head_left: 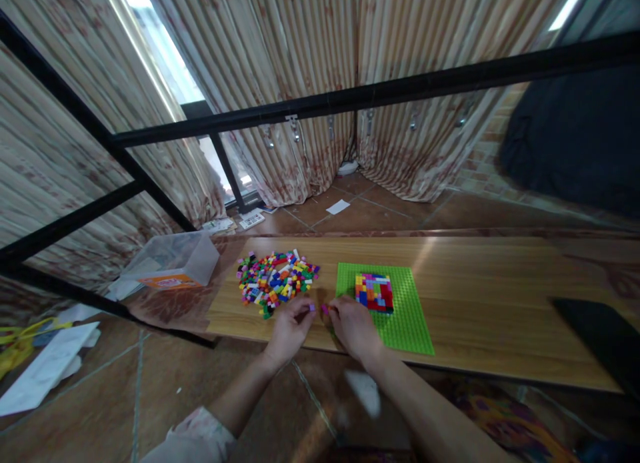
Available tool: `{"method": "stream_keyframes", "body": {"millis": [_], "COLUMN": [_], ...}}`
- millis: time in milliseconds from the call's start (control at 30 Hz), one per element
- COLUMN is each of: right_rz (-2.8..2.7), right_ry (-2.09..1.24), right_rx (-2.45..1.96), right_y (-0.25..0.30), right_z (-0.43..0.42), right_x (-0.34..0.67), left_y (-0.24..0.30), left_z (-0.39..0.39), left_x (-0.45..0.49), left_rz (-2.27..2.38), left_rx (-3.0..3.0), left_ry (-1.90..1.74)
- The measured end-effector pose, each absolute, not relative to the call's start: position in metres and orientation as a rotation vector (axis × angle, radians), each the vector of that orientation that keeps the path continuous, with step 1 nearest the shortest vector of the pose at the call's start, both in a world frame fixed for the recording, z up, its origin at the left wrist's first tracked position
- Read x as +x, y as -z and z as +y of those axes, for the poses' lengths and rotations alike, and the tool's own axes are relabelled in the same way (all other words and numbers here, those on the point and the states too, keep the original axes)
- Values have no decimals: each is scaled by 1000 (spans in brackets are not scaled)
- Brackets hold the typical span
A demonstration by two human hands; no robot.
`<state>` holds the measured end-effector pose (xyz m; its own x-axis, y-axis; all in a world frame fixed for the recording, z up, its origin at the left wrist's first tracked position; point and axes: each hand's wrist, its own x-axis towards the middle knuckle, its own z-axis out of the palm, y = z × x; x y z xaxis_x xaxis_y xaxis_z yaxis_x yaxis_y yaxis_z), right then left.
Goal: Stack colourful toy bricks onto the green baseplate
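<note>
My left hand [292,324] is closed in a pinch on a small light purple brick [313,308], just in front of the brick pile. A magenta brick [325,309] sits in the pinched fingers of my right hand [354,326], a short gap to the right of the purple one. Beside that hand lies a green studded baseplate [413,323], which my right hand overlaps at its left edge. On the baseplate stands a low block of multicoloured bricks [374,292]. To the left spreads a heap of loose toy bricks [275,280] in many colours.
The wooden board [480,303] carries all the bricks. A clear plastic box [175,256] with an orange label stands to its left. At the right end is a dark flat object [590,336]. Black metal bars [350,102] cross in front of the curtains.
</note>
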<state>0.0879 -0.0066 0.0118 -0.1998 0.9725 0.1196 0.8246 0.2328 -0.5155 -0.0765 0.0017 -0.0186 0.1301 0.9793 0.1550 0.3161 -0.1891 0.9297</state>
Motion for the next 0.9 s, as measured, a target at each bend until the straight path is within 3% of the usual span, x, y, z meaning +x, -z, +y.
{"method": "stream_keyframes", "body": {"millis": [333, 567, 767, 900], "right_rz": [-1853, -1590, -1570, -1746], "right_ry": [-578, -932, -868, -625], "right_rx": [-1652, -1472, -1503, -1598], "right_y": [-18, -29, -28, -34], "right_z": [2, -12, -18, -13], "right_x": [98, 111, 122, 151], "left_y": [8, 0, 2, 0], "left_z": [-2, -5, -9, -7], "left_x": [-71, -43, -19, -8], "left_rz": [1202, 1172, 1207, 1247], "left_rx": [1552, 1661, 1693, 1793], "left_ry": [-1070, -1110, -1088, -1038]}}
